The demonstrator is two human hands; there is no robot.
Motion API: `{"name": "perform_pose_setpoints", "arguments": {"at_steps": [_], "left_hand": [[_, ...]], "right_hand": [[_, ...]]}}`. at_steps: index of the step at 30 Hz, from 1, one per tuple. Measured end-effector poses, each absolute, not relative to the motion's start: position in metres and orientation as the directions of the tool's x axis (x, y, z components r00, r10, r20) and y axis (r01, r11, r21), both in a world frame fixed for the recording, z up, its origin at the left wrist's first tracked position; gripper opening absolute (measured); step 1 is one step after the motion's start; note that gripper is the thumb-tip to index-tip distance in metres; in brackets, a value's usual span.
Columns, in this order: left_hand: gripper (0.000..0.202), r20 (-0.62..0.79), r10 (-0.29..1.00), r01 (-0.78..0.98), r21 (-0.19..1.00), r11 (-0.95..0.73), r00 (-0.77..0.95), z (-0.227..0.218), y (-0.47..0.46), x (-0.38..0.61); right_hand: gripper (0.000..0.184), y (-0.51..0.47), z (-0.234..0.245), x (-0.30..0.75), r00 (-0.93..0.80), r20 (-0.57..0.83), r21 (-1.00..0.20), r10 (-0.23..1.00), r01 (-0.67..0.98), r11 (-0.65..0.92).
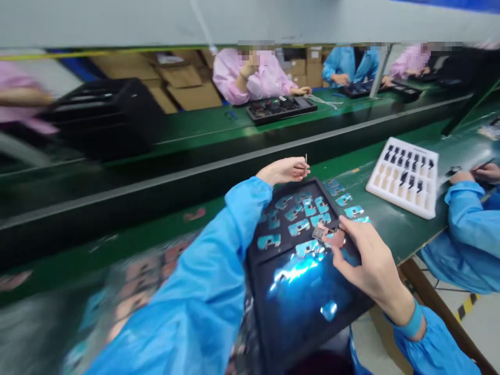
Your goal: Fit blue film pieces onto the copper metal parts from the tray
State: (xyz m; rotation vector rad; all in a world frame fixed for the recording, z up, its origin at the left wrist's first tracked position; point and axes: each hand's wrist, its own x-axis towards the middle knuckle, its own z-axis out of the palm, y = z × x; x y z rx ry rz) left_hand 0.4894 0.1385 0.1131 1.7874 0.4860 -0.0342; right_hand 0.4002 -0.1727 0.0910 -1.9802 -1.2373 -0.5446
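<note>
No readable text, labels, numbers or signs anywhere; frame too blurred.

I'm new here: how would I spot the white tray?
Start at the green workbench, just right of the black tray nearest the camera. The white tray lies flat there. It is the only pale one and holds rows of small dark parts.
</note>
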Motion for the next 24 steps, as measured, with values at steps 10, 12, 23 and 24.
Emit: {"name": "perform_pose_setpoints", "arguments": {"at_steps": [10,12,23,24], "left_hand": [[0.026,-0.326,0.717,0.107,0.936,0.334,0.616,0.127,0.096,0.108],[0.029,-0.283,0.822,0.169,0.959,0.228,0.495,0.115,0.071,0.058],[0.040,-0.363,0.906,0.042,0.931,0.363,0.217,0.047,-0.032,0.041],[0.040,-0.364,0.913,0.058,0.931,0.360,0.184,0.046,-0.030,0.040]], "right_hand": [[0.068,-0.135,0.073,0.305,0.213,0.615,-0.516,0.759,0.837,0.183],[0.062,-0.124,0.060,0.285,0.173,0.550,-0.558,0.817,0.804,0.205],[0.058,-0.095,0.046,0.178,0.233,0.522,-0.577,0.821,0.805,0.138],[0.061,-0.095,0.046,0.174,0.217,0.521,-0.568,0.826,0.810,0.145]]}}
